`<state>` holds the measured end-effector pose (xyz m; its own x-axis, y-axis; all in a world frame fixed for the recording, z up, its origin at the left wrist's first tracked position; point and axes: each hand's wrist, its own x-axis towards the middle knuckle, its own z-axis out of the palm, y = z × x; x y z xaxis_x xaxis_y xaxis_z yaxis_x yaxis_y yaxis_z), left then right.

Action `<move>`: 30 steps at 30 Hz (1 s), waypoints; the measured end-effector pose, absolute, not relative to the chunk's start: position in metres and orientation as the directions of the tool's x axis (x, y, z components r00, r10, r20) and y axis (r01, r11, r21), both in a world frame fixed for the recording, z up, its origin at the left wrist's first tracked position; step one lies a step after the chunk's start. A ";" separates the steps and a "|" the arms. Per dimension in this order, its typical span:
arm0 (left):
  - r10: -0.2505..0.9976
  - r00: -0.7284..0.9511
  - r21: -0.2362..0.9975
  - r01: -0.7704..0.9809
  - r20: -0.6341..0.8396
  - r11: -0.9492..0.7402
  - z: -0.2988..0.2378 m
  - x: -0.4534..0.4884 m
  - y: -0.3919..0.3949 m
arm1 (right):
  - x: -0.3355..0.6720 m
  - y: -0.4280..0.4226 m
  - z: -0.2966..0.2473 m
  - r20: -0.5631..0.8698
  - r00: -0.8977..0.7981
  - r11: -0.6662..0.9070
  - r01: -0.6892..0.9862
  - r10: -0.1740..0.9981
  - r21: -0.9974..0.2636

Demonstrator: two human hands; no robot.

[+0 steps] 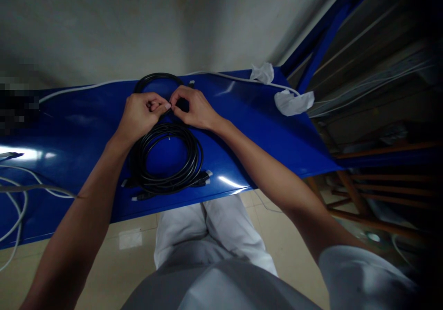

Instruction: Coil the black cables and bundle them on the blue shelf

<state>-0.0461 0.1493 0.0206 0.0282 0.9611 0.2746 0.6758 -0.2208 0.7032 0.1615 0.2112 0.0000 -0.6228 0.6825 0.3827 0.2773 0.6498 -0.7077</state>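
Cable coil (196, 157) on tabletop (259, 130) near middle of front edge, left hand (140, 116) and right hand (195, 109) pinched together on its rear side, second loop (157, 76) behind them, thin cord (86, 87) along back edge, crumpled wad (263, 72) at back right corner, loose cords (20, 204) over front left edge

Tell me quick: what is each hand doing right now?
Left hand: closed, gripping the coiled black cable.
Right hand: closed, fingertips pinching the same cable right beside the left.
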 end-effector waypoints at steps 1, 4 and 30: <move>0.963 0.029 0.707 0.673 0.268 -0.217 0.020 -0.047 0.150 | 0.162 0.211 0.000 0.389 -0.625 0.654 0.268 0.677 -0.708; 0.960 0.044 0.716 0.657 0.278 -0.238 0.018 -0.047 0.152 | 0.162 0.213 -0.001 0.406 -0.629 0.661 0.236 0.663 -0.713; 0.977 0.076 0.763 0.613 0.202 -0.205 0.015 -0.047 0.153 | 0.162 0.215 -0.004 0.411 -0.663 0.728 0.305 0.625 -0.615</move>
